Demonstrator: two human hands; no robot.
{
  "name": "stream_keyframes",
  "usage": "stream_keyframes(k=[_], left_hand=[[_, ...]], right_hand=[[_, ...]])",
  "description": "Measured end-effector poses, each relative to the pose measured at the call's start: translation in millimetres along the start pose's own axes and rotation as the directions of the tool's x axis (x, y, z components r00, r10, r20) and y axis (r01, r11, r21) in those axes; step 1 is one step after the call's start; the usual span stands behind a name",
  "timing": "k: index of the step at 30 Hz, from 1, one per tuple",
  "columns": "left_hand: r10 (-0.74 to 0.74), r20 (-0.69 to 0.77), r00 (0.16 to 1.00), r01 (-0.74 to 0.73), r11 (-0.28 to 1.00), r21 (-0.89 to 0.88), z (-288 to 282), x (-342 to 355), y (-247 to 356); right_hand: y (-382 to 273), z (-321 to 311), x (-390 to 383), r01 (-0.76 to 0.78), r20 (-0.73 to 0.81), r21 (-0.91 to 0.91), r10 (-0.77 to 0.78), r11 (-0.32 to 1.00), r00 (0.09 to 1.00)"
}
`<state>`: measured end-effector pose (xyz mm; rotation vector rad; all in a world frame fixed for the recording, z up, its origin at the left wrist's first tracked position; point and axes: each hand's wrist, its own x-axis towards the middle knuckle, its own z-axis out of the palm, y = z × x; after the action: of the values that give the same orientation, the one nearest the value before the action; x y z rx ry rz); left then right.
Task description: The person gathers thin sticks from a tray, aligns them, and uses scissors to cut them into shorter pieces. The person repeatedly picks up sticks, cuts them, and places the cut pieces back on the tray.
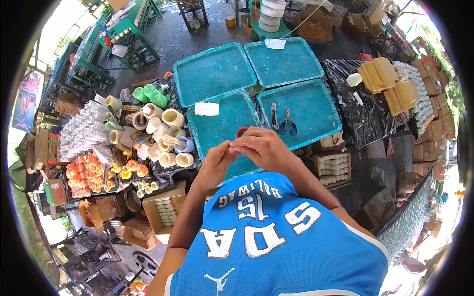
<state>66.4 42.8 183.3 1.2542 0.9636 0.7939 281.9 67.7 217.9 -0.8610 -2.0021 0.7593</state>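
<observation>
My left hand (217,161) and my right hand (262,144) meet above the near left teal tray (200,132). Thumbs and fingers of both are pinched together at the tips; whatever lies between them is too small to make out. Just beyond my right fingers shows part of a red rounded thing (241,131), mostly hidden by the hand. A folded white paper or cloth (207,109) lies on the same tray. On the near right tray (323,116) rest a pair of dark-handled scissors (288,124) and a utility knife (274,117).
Two more teal trays (212,74) (289,61) adjoin beyond. At left stand cream tubes (173,117), white plastic parts (86,128) and orange pieces (89,172). Yellow cardboard stacks (380,74) sit on black plastic (360,108) at right. An open box of white pieces (333,169) is low right.
</observation>
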Motion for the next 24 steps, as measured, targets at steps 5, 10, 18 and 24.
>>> stream_keyframes(k=[5,10,18,24], left_hand=[[0.071,-0.003,0.997,-0.069,0.97,0.235,-5,-1,8],[0.107,-0.019,0.994,-0.097,0.953,0.286,-7,5,2],[-0.001,-0.153,0.988,0.055,0.936,0.348,-19,-23,-25],[-0.064,-0.397,0.916,0.054,0.998,-0.038,-42,-28,-42]], right_hand=[[5,-7,6,-0.07,0.049,0.038,0.068,0.997,0.996],[15,10,13,-0.145,0.077,0.149,0.134,0.978,0.988],[98,23,-5,-0.51,0.293,0.569,0.42,0.645,0.859],[244,39,-121,-0.764,-0.068,-0.09,0.761,0.639,0.645]])
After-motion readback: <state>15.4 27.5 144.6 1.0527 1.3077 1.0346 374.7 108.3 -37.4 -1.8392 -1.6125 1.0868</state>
